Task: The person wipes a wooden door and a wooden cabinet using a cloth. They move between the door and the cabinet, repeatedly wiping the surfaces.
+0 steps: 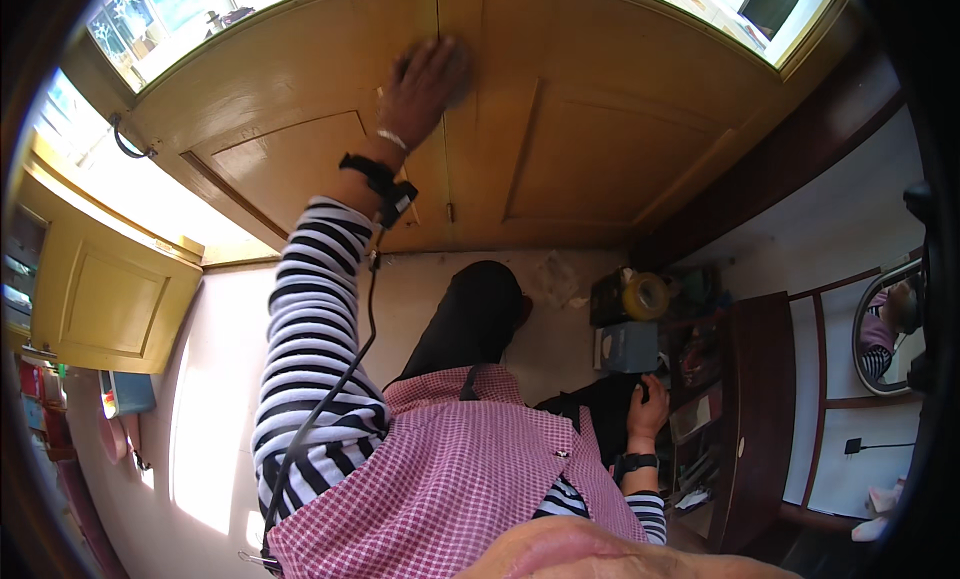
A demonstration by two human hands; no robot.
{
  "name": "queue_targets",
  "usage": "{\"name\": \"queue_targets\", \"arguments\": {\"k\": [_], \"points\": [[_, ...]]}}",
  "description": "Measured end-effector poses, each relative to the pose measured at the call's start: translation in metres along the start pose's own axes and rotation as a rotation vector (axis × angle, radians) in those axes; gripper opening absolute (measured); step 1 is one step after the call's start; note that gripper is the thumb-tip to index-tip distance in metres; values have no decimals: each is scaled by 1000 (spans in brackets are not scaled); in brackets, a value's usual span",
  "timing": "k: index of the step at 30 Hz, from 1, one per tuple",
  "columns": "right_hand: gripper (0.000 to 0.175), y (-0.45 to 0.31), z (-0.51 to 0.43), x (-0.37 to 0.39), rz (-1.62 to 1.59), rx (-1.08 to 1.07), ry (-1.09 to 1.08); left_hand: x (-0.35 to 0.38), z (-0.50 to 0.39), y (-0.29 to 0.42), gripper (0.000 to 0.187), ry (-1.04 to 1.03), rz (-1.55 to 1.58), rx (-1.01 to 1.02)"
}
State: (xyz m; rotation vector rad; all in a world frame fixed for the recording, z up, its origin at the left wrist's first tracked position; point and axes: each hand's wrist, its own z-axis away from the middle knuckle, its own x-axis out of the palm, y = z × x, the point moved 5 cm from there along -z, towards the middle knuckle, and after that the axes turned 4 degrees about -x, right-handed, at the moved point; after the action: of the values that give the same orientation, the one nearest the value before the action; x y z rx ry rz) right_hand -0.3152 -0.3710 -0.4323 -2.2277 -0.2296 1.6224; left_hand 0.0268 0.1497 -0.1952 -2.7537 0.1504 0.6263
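My left hand [429,84] is pressed flat against a yellow-brown wooden double door [600,151], close to the seam between its leaves. Under its palm and fingers is a dark pad or cloth [459,73]; motion blur hides what it is exactly. A pale bracelet and a black strap with a small device circle that wrist, and a cable runs down from it along the striped sleeve. My right hand [649,408] rests on my bent right leg [600,403] in black trousers, holding nothing that I can make out. A black band is on its wrist.
Beside my right knee stand a blue-grey box [628,346] and a roll of yellow tape [646,295], next to dark, filled shelves [697,414]. A mirror [891,331] hangs at the right. At the left are a yellow cabinet door [116,301] and a blue bin [129,393].
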Motion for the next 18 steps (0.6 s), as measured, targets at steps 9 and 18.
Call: {"name": "queue_targets", "arguments": {"k": [9, 18], "points": [[25, -12, -8, -3, 13, -11, -29, -33, -121, -6, 64, 66, 180, 59], [25, -8, -2, -6, -17, -7, 23, 39, 2, 82, 68, -310, 210, 332]]}}
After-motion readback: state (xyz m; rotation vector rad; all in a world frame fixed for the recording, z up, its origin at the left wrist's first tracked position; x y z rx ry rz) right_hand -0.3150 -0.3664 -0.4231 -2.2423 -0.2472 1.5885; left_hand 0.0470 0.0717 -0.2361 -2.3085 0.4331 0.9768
